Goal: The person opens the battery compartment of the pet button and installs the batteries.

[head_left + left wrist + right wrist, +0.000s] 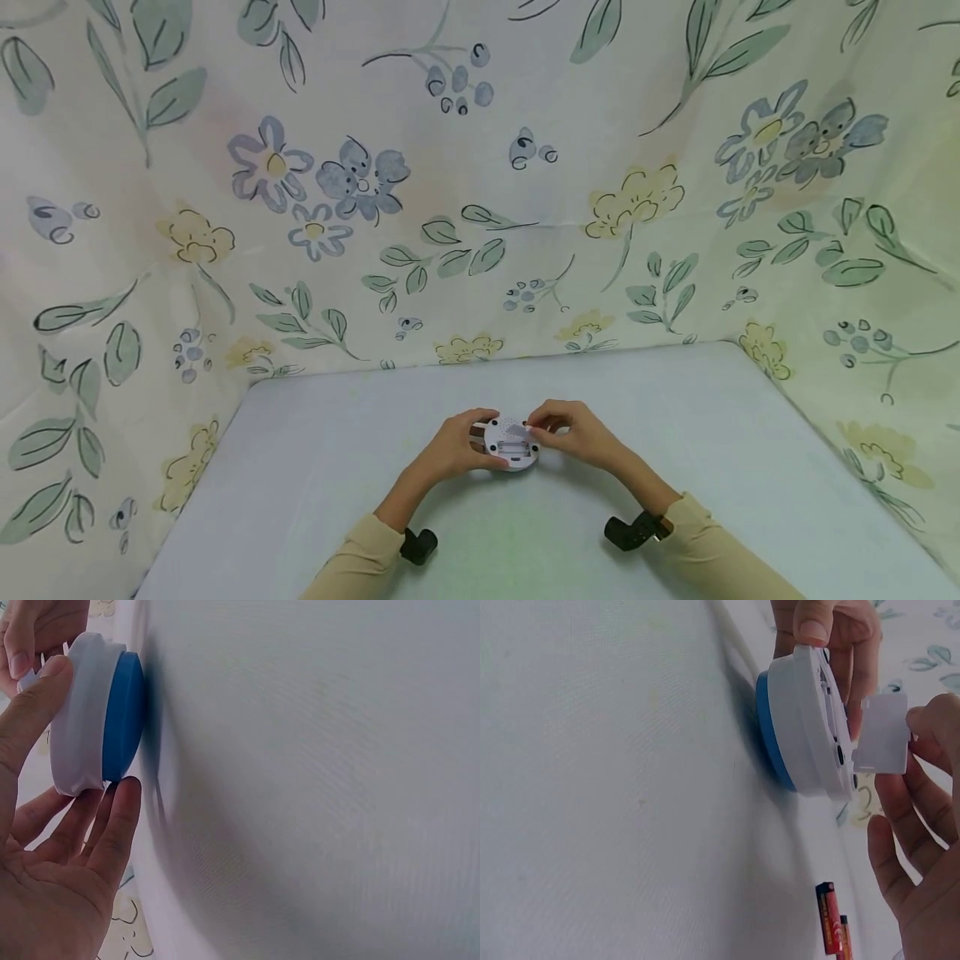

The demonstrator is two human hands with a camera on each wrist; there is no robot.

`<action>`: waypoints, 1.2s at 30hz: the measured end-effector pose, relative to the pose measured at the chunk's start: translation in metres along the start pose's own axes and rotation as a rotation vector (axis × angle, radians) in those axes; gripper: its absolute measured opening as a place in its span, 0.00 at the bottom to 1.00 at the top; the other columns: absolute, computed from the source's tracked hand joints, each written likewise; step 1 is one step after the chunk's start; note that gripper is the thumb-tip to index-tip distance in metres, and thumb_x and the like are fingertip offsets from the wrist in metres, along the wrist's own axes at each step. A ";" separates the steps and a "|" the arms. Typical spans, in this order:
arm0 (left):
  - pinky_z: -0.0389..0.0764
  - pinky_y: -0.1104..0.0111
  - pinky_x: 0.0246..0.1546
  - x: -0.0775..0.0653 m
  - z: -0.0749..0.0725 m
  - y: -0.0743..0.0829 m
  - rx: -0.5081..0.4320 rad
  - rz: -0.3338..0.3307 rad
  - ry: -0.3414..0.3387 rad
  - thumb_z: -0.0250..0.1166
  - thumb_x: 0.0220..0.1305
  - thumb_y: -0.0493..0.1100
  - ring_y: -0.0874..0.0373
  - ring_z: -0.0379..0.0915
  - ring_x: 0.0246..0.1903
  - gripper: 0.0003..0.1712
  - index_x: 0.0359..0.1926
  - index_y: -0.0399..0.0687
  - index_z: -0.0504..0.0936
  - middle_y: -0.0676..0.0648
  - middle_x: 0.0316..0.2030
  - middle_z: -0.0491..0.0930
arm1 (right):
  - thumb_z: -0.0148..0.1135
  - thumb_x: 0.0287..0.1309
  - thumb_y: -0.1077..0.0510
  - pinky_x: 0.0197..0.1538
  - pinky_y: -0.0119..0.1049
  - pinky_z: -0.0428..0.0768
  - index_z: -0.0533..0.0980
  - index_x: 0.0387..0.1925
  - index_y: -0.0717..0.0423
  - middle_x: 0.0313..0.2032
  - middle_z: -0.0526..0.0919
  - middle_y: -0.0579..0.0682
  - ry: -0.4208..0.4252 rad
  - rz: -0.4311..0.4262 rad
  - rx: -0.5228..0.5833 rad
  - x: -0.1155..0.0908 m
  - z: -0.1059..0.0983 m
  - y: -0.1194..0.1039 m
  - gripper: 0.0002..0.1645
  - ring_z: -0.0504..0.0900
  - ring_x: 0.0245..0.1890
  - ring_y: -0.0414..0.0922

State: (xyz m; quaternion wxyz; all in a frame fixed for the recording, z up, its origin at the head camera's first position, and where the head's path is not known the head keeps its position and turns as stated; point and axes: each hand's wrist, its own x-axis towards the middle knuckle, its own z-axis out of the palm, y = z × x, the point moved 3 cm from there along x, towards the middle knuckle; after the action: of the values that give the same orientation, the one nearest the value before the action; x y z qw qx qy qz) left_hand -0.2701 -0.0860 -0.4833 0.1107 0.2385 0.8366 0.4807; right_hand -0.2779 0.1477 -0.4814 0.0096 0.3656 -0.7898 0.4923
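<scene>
A round white battery device (517,461) with a blue face (124,716) lies face down, its back turned up. An uncovered battery compartment (513,450) shows in that back, with small dark feet near the rim. My left hand (459,443) grips the device by its side, thumb on the rim and fingers round the far edge. Between thumb and fingertips my right hand (576,429) pinches a thin white battery cover (883,735). In the right wrist view the cover stands upright, its edge right at the device's back.
Two red-and-black batteries (829,918) lie on the white table (300,467) beyond the right hand, seen in the right wrist view. Floral cloth (450,208) hangs behind the table and at both sides. Each wrist wears a small black camera (636,532).
</scene>
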 end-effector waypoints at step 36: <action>0.83 0.66 0.44 -0.005 -0.002 -0.007 0.019 -0.048 -0.007 0.82 0.53 0.44 0.49 0.79 0.48 0.46 0.70 0.39 0.71 0.40 0.59 0.76 | 0.69 0.65 0.63 0.39 0.35 0.84 0.84 0.42 0.56 0.37 0.85 0.43 0.033 0.081 -0.139 -0.052 -0.054 0.028 0.05 0.82 0.34 0.41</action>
State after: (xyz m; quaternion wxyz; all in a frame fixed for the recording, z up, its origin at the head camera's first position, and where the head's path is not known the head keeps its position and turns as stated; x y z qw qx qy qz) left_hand -0.2683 -0.0929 -0.4891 0.1229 0.2209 0.8461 0.4692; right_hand -0.2747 0.2264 -0.4951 0.0280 0.3235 -0.8360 0.4423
